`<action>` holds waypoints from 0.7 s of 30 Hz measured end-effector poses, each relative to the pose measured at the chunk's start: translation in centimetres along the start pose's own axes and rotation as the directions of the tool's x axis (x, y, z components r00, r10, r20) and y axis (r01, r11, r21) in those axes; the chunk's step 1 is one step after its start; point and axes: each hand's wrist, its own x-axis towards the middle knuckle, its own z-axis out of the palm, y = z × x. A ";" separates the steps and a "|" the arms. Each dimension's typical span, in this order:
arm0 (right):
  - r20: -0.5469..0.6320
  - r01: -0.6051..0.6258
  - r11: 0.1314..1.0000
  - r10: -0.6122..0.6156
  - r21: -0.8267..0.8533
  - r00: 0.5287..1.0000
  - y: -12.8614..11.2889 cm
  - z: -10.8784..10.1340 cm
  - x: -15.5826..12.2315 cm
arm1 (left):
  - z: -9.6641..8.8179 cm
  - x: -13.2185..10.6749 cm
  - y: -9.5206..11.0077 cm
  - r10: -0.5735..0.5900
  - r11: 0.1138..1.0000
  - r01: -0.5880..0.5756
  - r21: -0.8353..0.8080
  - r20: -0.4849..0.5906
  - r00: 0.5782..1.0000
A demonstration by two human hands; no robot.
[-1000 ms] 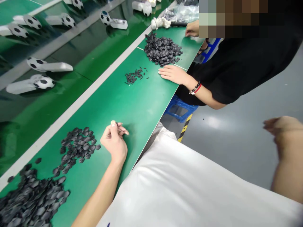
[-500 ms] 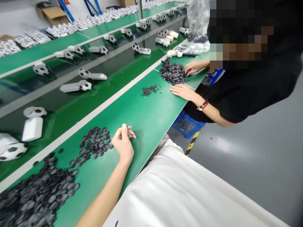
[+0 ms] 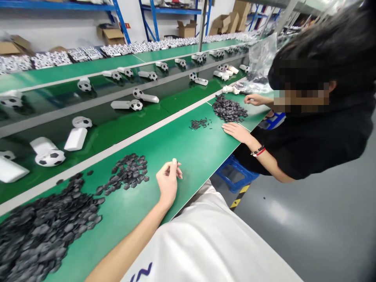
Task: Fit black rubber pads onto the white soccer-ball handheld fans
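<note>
My left hand (image 3: 168,180) rests on the green table (image 3: 188,145) with thumb and fingertips pinched together; what they hold, if anything, is too small to name. Just left of it lies a small cluster of dark hexagonal pieces (image 3: 127,174). A much larger heap of the same dark pieces (image 3: 44,225) fills the near left of the table. My right hand is out of view. My white shirt covers the bottom of the picture.
A co-worker in black sits at the right, one hand flat (image 3: 236,131) on the table, the other (image 3: 255,99) by a second dark pile (image 3: 229,109). Small black bits (image 3: 200,123) lie nearby. Soccer-ball devices (image 3: 136,105) ride the dark conveyor. A blue stool (image 3: 235,176) stands below.
The view has tilted up, showing shelves and far benches. My right hand, seen at the right edge a second ago, has left the picture. My left hand keeps its pinch.
</note>
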 end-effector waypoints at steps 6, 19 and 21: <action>0.076 0.121 0.899 -0.098 -0.421 0.992 -0.1 -1.7 0.1 | -0.1 -0.1 -0.2 -0.014 0.999 0.014 -0.051 -0.006 1.000; 0.308 0.345 0.300 -0.164 -0.889 0.937 1.0 -5.9 9.4 | 0.5 -0.3 -1.1 -0.087 0.991 0.086 -0.100 0.003 0.996; 0.348 0.381 0.221 -0.175 -0.898 0.921 1.4 -6.3 10.0 | 0.6 -0.3 -1.2 -0.093 0.990 0.092 -0.106 0.002 0.996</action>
